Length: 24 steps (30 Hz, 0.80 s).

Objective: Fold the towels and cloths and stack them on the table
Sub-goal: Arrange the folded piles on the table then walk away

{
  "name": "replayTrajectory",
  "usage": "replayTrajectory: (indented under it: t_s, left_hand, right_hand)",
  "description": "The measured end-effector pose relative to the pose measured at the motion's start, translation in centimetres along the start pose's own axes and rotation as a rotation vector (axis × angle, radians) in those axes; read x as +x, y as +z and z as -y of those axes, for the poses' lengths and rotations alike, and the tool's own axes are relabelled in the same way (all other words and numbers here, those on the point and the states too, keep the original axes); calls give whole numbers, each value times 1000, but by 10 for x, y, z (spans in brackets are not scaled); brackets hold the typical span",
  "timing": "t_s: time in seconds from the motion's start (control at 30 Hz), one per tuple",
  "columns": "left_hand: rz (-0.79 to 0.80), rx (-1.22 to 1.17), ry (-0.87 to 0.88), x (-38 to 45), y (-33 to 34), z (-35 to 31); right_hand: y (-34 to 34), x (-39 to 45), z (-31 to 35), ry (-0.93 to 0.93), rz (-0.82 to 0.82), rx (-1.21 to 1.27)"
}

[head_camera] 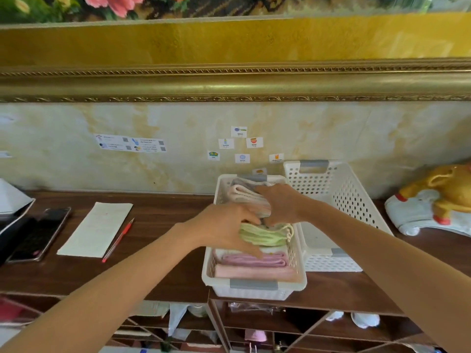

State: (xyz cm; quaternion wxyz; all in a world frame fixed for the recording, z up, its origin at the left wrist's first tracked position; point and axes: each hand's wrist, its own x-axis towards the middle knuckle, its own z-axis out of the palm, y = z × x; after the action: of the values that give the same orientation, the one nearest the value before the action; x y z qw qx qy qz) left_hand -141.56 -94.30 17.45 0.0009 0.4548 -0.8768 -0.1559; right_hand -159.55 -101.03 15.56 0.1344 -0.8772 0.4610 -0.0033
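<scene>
Both hands, the left hand (224, 222) and right hand (281, 205), crowd the white basket (254, 286) over packed folded cloths (254, 266), its walls hemming them sideways; an empty basket (339, 200) blocks rightward, while bare table (163, 250) lies open leftward before the pen (118, 240).

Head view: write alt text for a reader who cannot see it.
Both the left hand and right hand reach into a white basket of folded cloths, around a green cloth. An empty basket stands beside it on the dark wooden table.
</scene>
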Motion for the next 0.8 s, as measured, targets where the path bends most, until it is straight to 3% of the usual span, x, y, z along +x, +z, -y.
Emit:
replayTrajectory:
  t_s: [0.07, 0.13, 0.23, 0.37, 0.5, 0.63, 0.8]
  left_hand:
    - [-224, -78, -3, -1, -4, 14]
    - [-323, 16, -27, 6, -2, 33]
    - [-356, -100, -310, 18, 0, 49]
    - [-442, -616, -503, 46, -5, 53]
    - [-390, -623, -646, 70, 6, 64]
    - [-527, -663, -730, 85, 10, 70]
    - [-577, -692, -775, 95, 9, 71]
  right_hand:
    - [5, -4, 2, -16, -2, 23]
    - [6, -6, 1, -27, -36, 36]
    - [4, -4, 0, -19, -49, 41]
    - [1, -3, 3, -16, -35, 57]
    - [1, -3, 5, -1, -20, 0]
    - [-5, 4, 9, 52, -47, -80]
    - [-5, 4, 14, 80, -100, -118]
